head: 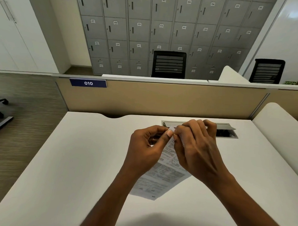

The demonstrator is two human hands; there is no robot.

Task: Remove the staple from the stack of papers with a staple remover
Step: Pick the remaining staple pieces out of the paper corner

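Note:
A stack of printed papers [161, 177] is held up over the white desk [75, 161], its lower end hanging toward me. My left hand [147, 146] pinches the top corner of the papers between thumb and forefinger. My right hand [197, 148] pinches the same corner from the right, fingers curled, its fingertips touching those of the left hand. The staple and any staple remover are hidden by my fingers; I cannot tell whether either hand holds a tool.
A grey cable hatch [227, 130] with its lid raised sits in the desk behind my hands. A beige partition [162, 99] with a blue "010" plate [88, 83] closes the far edge. A white side panel [279, 120] stands at the right.

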